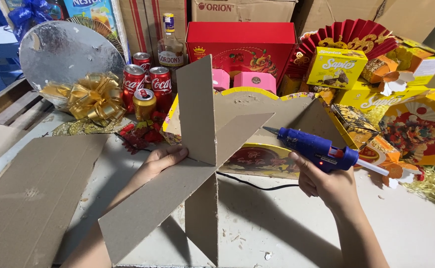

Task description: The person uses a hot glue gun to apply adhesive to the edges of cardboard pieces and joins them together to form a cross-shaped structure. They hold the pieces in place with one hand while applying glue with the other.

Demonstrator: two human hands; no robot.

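Left hand fingers pinch the crossed cardboard strips at their slot, steadying them upright above the worktop, while right hand fingers grip the blue glue gun, nozzle toward the joint.

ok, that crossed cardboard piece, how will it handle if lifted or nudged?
The crossed cardboard piece looks stiff: its flat panels hold straight edges. Probably light, since the left hand steadies it with fingers alone. It may twist or tip where the two panels cross. The right hand holds a blue glue gun.
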